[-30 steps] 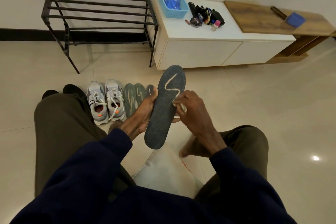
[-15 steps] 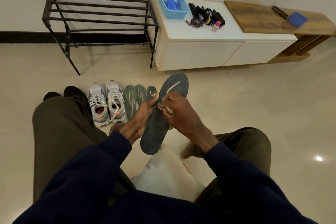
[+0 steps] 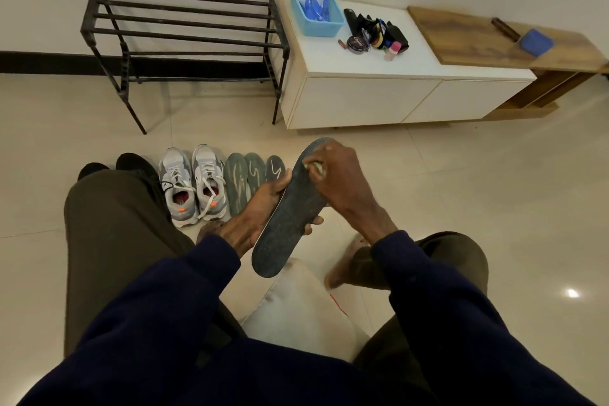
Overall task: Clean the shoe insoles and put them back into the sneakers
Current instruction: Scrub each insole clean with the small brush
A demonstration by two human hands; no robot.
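Note:
I hold a dark grey insole (image 3: 290, 217) tilted upright in front of my knees. My left hand (image 3: 263, 204) grips its left edge at the middle, fingers wrapped behind. My right hand (image 3: 333, 175) presses a small pale wipe (image 3: 316, 168) against the insole's toe end, covering the light logo there. On the floor behind stand a pair of grey sneakers (image 3: 192, 186) with white laces and orange-red insides. Three more grey-green insoles (image 3: 250, 181) lie side by side to the right of the sneakers, partly hidden by my left hand.
A black metal shoe rack (image 3: 184, 39) stands against the wall at left. A white cabinet (image 3: 379, 89) beside it carries a blue basket (image 3: 316, 15) and shoe polish items (image 3: 375, 36). A wooden bench (image 3: 494, 39) extends right. A pale cushion (image 3: 296, 310) lies between my legs.
My right hand has slid with the wipe from the insole's middle up to its toe end, now covering the logo. The left hand keeps its grip.

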